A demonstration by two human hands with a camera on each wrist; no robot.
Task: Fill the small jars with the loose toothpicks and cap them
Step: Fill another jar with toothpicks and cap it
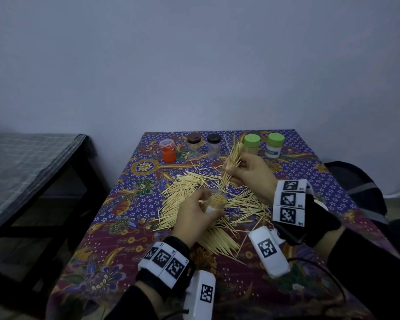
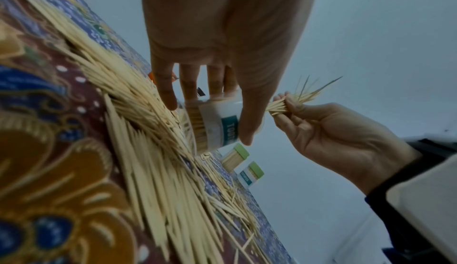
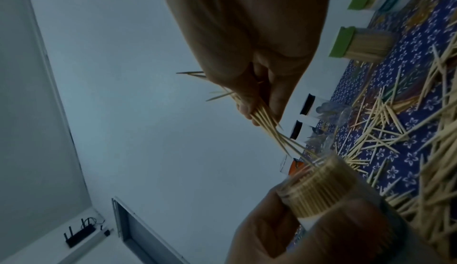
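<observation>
My left hand (image 1: 194, 213) grips a small clear jar (image 1: 215, 203) packed with toothpicks, uncapped, its mouth tilted toward the right; the same jar (image 2: 217, 125) shows a white and teal label. My right hand (image 1: 247, 172) pinches a bundle of toothpicks (image 1: 232, 158) above and behind the jar, their lower tips pointing at its mouth. In the right wrist view the bundle (image 3: 267, 123) reaches down to the jar rim (image 3: 319, 182). Loose toothpicks (image 1: 194, 188) lie heaped on the patterned tablecloth (image 1: 116, 250) around both hands.
Along the table's back edge stand an orange jar (image 1: 168, 150), two dark-capped jars (image 1: 194, 144) (image 1: 214, 144) and two green-capped jars (image 1: 252, 144) (image 1: 274, 145). A dark side table with a checked cloth (image 1: 28, 172) stands left. A dark bag (image 1: 356, 181) sits right.
</observation>
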